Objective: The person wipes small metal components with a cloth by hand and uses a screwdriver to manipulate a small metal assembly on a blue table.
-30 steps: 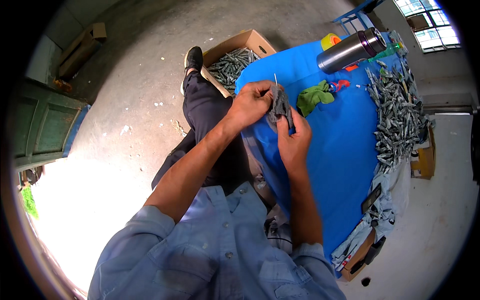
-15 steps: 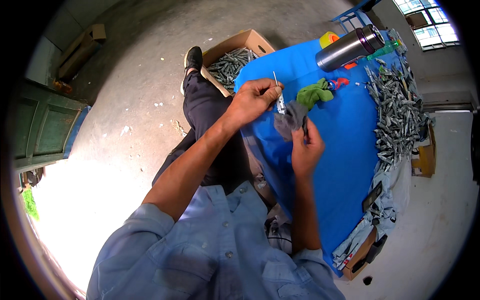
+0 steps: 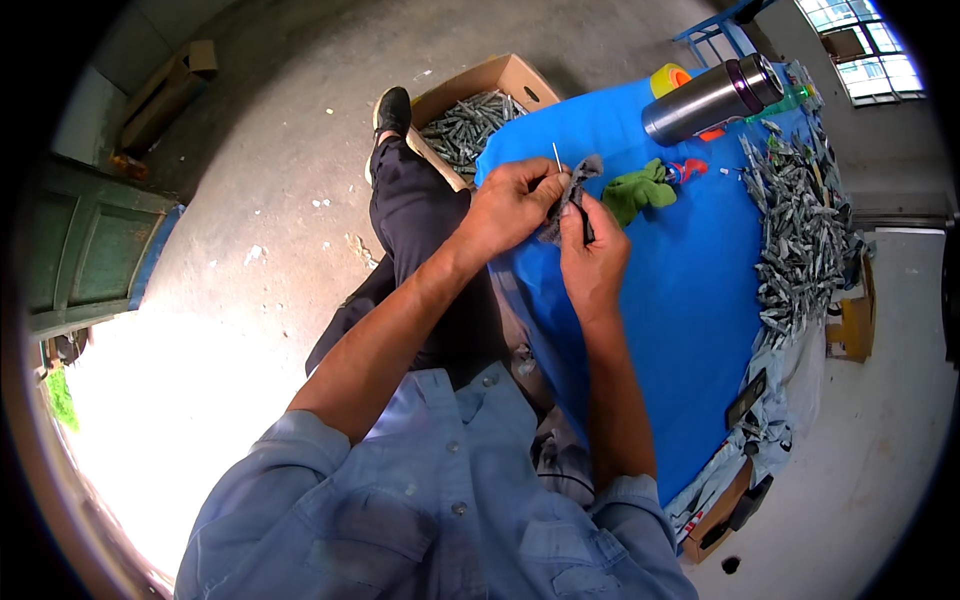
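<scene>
Pinched between the thumb and fingers of my left hand (image 3: 505, 207) is a small metal part with a thin rod (image 3: 557, 156) pointing up and away. A dark grey cloth (image 3: 588, 170) is wrapped about the part's body, which is mostly hidden now. My right hand (image 3: 597, 257) grips the cloth against the part, close beside the left fingers. Both hands are over the near left edge of a table with a blue cover (image 3: 685, 285). Just right of them, a bunched green cloth (image 3: 640, 190) lies next to a small red and blue item (image 3: 690, 170).
A heap of similar silvery parts (image 3: 800, 235) lines the table's right side. A steel thermos (image 3: 700, 103) lies near a yellow tape roll (image 3: 668, 80) at the far end. On the floor, a cardboard box (image 3: 515, 75) holds more parts (image 3: 470, 128). A dark phone-like device (image 3: 746, 400) lies at right.
The right hand has moved up and left, bringing the grey cloth up around the part. Its body showed before and is now covered. The left hand keeps its pinch.
</scene>
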A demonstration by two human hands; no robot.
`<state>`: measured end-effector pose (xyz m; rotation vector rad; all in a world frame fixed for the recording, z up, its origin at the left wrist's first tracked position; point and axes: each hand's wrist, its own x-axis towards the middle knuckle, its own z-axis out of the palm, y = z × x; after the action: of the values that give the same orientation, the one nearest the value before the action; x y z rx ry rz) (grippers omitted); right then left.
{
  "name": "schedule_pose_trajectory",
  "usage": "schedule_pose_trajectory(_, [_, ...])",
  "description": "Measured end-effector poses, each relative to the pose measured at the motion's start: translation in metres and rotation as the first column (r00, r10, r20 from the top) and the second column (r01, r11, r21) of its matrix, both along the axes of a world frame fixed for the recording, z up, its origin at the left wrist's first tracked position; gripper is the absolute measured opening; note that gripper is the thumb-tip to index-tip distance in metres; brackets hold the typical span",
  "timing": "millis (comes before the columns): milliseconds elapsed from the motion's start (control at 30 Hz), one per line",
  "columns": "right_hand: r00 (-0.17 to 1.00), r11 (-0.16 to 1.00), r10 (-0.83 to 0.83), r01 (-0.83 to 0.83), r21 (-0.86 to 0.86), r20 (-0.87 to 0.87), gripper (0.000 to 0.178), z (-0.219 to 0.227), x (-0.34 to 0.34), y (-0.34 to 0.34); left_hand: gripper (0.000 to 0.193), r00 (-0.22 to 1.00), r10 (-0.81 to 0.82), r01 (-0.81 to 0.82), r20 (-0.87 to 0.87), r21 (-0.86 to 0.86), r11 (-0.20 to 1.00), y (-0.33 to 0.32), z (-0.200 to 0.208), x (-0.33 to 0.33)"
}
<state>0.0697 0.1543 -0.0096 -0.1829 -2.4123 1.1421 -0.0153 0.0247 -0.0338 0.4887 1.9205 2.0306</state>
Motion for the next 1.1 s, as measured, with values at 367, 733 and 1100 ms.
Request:
schedule_pose_trajectory(367, [0.997,0.992,-0.018,0.027,0.127,-0.074,0.018,-0.006,0.023,0.008,0.029,0.999,-0.032,0.031,0.041,0.029,0.999,0.000,0.002,0.002])
schedule_pose_trajectory(733, [0.999,0.984,-0.038,0.040,0.176,-0.013,0.018,-0.007,0.061,0.014,0.030,0.999,-0.010,0.009,0.037,0.033,0.999,0.000,0.005,0.002])
schedule_pose_trajectory(1100, [0.987,0.906,-0.123,0.153,-0.394,0.100,0.023,0.031,0.032,0.035,0.031,0.990,-0.093,0.077,0.106,0.144,0.987,-0.001,0.007,-0.003])
